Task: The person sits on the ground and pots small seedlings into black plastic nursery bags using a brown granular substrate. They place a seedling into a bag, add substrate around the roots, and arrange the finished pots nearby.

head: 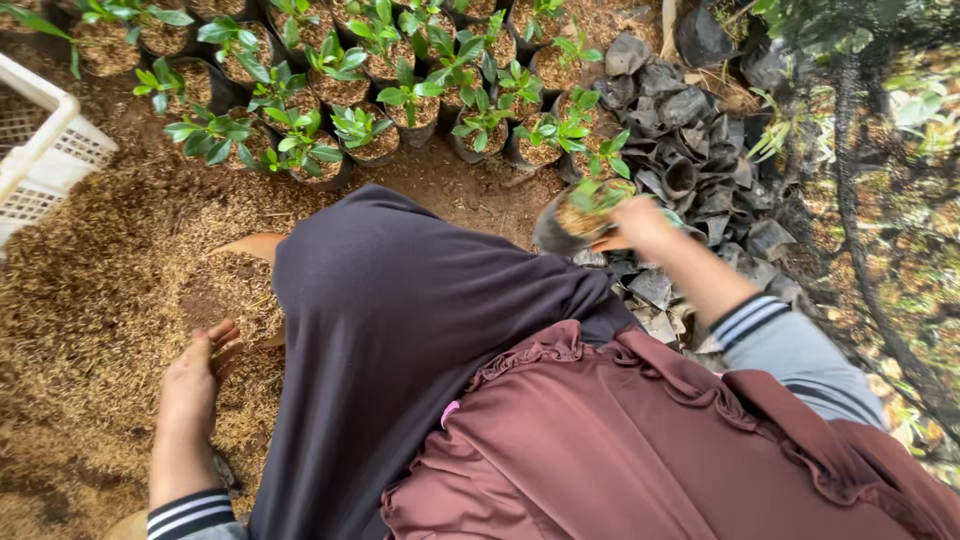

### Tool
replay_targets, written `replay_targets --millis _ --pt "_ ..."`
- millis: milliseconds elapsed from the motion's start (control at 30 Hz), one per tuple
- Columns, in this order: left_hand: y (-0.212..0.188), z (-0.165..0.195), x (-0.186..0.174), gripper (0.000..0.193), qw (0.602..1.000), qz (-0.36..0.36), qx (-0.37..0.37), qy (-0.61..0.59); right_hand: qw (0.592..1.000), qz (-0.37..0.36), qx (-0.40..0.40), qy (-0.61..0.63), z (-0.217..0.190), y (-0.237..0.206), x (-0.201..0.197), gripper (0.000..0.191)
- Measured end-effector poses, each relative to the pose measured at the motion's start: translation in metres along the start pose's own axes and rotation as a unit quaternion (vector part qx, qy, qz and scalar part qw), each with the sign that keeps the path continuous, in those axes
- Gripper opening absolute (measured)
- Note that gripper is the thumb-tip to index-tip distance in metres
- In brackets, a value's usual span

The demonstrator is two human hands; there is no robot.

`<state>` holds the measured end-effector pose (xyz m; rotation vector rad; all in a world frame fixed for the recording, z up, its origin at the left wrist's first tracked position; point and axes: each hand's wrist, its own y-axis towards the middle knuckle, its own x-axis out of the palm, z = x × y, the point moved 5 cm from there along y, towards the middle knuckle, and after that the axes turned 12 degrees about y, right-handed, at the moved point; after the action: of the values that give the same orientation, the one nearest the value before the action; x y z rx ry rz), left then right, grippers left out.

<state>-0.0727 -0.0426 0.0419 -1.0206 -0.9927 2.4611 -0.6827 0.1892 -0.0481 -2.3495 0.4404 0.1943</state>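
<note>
My right hand [640, 225] grips a black grow bag [560, 225] that holds a green seedling, tilted and lifted just in front of the rows of potted seedlings. My left hand [195, 375] rests flat on a heap of brown husk [90, 300] at the lower left, fingers spread, holding nothing. A dark headscarf and maroon garment fill the middle of the view and hide the ground below.
Rows of seedlings in black bags [330, 90] stand across the top. A pile of empty black bags [690, 150] lies to the right. A white plastic crate [40, 150] sits at the left edge. Black netting [880, 200] hangs at the right.
</note>
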Motion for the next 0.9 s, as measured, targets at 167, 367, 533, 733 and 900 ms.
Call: replay_targets --millis 167,367,533,733,900 --pt "0.012 -0.034 0.003 0.057 0.998 -0.027 0.052 0.003 0.897 0.103 0.066 0.426 0.033 0.042 0.084 0.023" --pt "0.015 -0.077 0.008 0.058 0.999 -0.027 0.023 0.005 0.841 0.274 0.026 0.466 0.017 0.058 0.089 0.027" --pt "0.02 -0.089 0.016 0.059 0.998 -0.047 0.03 0.016 0.795 0.306 0.031 0.524 0.012 0.065 0.087 0.027" --pt "0.02 -0.077 0.02 0.045 0.997 -0.044 0.061 0.02 0.784 0.189 0.06 0.588 0.016 0.066 0.089 0.033" --pt "0.0 -0.058 -0.012 0.032 0.962 0.155 0.073 0.213 0.796 0.068 0.299 0.522 0.03 0.031 0.116 0.036"
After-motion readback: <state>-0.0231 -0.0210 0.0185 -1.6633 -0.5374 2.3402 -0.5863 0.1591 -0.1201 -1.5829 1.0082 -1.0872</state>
